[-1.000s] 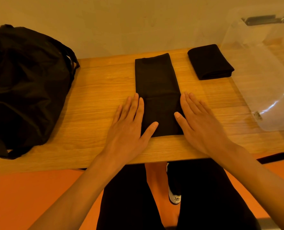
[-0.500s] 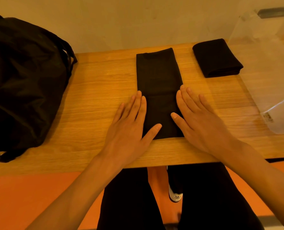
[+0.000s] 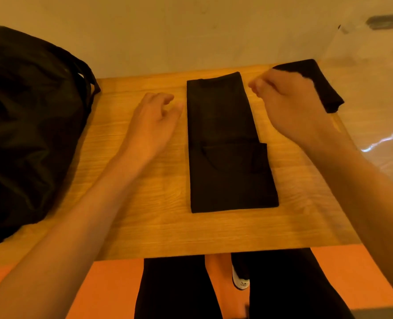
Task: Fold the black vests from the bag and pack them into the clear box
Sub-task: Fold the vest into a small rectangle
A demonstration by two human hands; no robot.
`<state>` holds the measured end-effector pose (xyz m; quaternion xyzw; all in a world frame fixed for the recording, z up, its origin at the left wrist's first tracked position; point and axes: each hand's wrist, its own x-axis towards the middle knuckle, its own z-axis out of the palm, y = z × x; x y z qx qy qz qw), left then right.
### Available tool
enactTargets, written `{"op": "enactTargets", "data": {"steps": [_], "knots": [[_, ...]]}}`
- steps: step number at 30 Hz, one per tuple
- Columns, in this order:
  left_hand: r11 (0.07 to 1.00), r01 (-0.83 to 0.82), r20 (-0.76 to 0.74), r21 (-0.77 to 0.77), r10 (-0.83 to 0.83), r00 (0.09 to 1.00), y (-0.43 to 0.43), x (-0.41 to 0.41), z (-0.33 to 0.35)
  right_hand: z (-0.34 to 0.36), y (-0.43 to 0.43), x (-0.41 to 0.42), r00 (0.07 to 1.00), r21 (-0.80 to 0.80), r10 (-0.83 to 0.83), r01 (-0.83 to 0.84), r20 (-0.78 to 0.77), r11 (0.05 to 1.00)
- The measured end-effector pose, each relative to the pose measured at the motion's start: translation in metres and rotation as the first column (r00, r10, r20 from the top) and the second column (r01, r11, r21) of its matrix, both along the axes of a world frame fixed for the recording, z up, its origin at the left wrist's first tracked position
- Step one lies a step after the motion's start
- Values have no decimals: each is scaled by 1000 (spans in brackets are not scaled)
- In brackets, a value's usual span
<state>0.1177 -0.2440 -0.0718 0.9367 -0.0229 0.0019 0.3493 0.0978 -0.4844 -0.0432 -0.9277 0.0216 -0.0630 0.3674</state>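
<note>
Evidently set for the cross fold, my left hand point(image 3: 153, 122) and right hand point(image 3: 291, 107) flanked the vest point(image 3: 223, 157), fingers point(image 3: 258, 85) curled, empty.

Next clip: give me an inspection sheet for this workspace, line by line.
Surface: wooden table, set against the wall.
Job's things: long folded vest flat at centre; smaller folded vest far right, beside the clear box; black bag at left.
Clutter: nothing seen.
Hands: left hand loosely curled, right hand curled tighter; both hold nothing, either side of the long folded vest's far end.
Cables: nothing seen.
Surroundings: orange floor.
</note>
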Motion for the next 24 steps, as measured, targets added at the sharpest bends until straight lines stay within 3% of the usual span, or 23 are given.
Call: {"op": "enactTargets", "data": {"steps": [3,7,11,17,24], "knots": [[997,7,-30,75,-5,1000,-13,46,3,4,8,55,988,-95,21,-36,-150,995],[999,6,-141,51,2,990,-30,82,6,-7,8,102,945,-110,-71,37,-319,993],[997,-47,-239,-69,29,971,-38,99,8,-17,2,124,913,-19,-89,89,-397,996],[984,-94,-338,-149,39,940,-37,109,11,-8,2,131,858,-7,-95,107,-505,994],[949,-145,-357,-281,37,933,-37,113,19,-5,2,134,862,16,-41,56,-505,998]]}}
